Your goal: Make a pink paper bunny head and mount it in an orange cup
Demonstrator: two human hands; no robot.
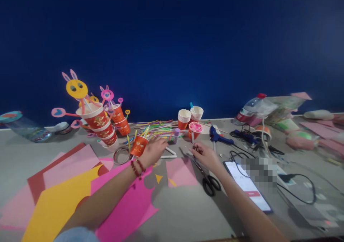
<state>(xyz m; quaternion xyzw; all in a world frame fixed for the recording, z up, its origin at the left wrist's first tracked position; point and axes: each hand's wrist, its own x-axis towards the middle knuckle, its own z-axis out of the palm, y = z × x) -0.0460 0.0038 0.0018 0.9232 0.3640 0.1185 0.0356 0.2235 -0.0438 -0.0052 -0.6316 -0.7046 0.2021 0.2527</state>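
My left hand (155, 150), with a beaded bracelet on its wrist, is over the table just right of a tilted orange paper cup (139, 146) with straws in it. Its fingers reach forward, loosely apart, above white pens (168, 157). My right hand (205, 156) is closed around a slim white pen (192, 137) that stands nearly upright; the fingers partly hide it. Black-handled scissors (211, 185) lie just below this hand. A pink paper square (181, 172) lies between my hands, and a purple glue stick (176, 136) stands behind them.
Stacked-cup figures (100, 122) with paper faces stand at left, behind coloured paper sheets (63, 193). Straws (153, 127) and paper cups (184, 118) are at the back. Rightward are a blue glue gun (220, 137), a phone (248, 188), cables and a bottle (248, 109).
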